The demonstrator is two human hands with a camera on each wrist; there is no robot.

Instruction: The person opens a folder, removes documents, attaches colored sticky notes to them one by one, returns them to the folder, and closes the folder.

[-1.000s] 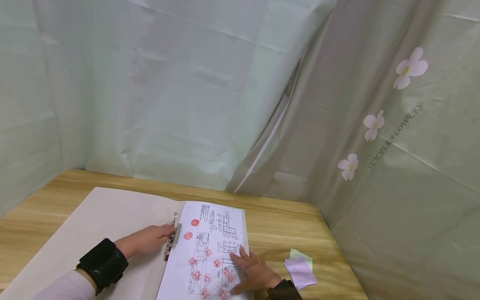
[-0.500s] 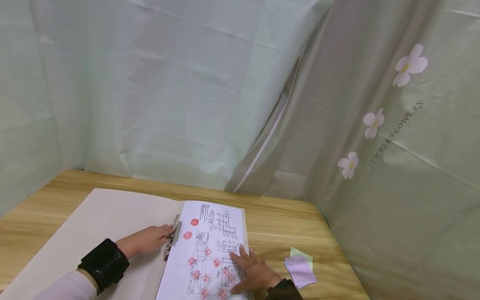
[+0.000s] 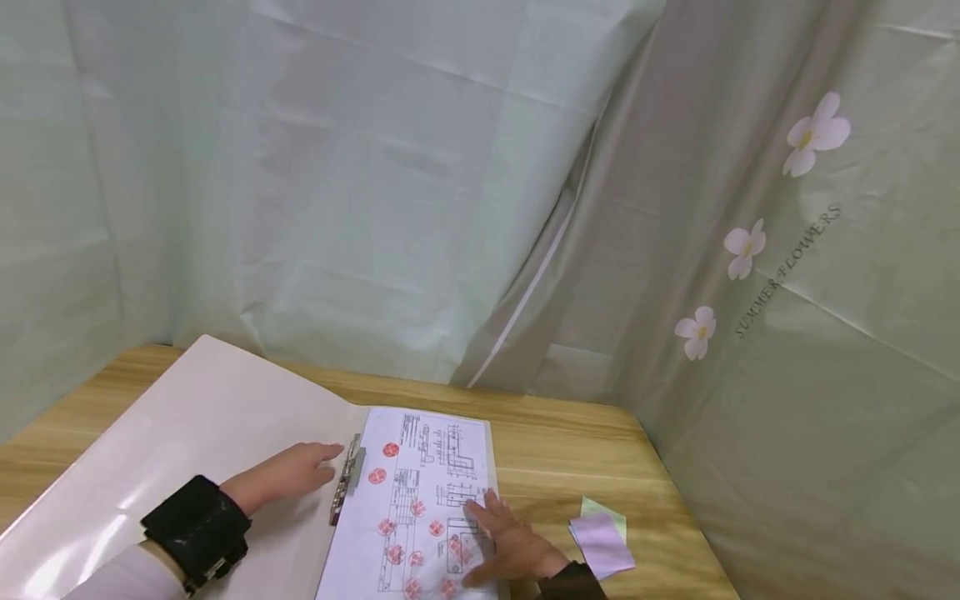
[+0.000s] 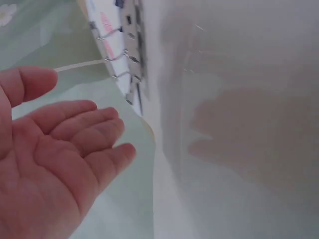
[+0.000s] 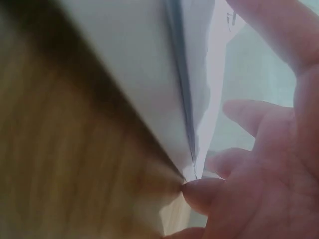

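A white file folder lies spread on the wooden table, its left cover now tilted up off the tabletop. Printed sheets with technical drawings and red round stamps sit on its right side, beside a metal clip along the spine. My left hand is just left of the clip, fingers extended and holding nothing; in the left wrist view the palm faces the raised cover. Spread across the sheets' lower right is my right hand. In the right wrist view, a fingertip meets the folder's edge.
Purple and green paper notes lie on the wooden table right of the folder. Pale green curtains enclose the table at the back and sides, with printed flowers on the right one.
The folder's left cover has risen, its far corner going up. My left hand has come off the clip, slightly leftward. The right hand has stayed on the sheets.
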